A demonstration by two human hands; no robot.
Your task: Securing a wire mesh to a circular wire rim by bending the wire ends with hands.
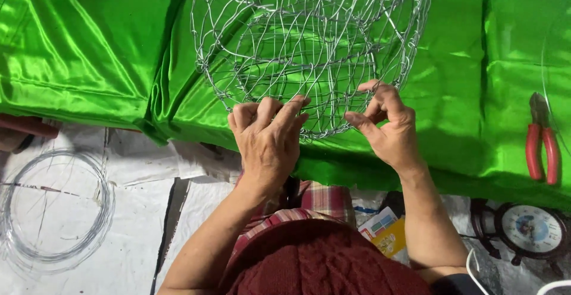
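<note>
A round basket frame woven from thin silver wire lies on bright green satin cloth. My left hand grips the frame's near rim, fingers curled over the wires. Just to the right, my right hand pinches the same rim between thumb and fingers. Both hands sit at the frame's lower edge, a short gap between them.
Red-handled pliers lie on the cloth at the far right. A coil of loose wire rests on white sheeting at lower left. A round dial scale and a small colourful box sit at lower right.
</note>
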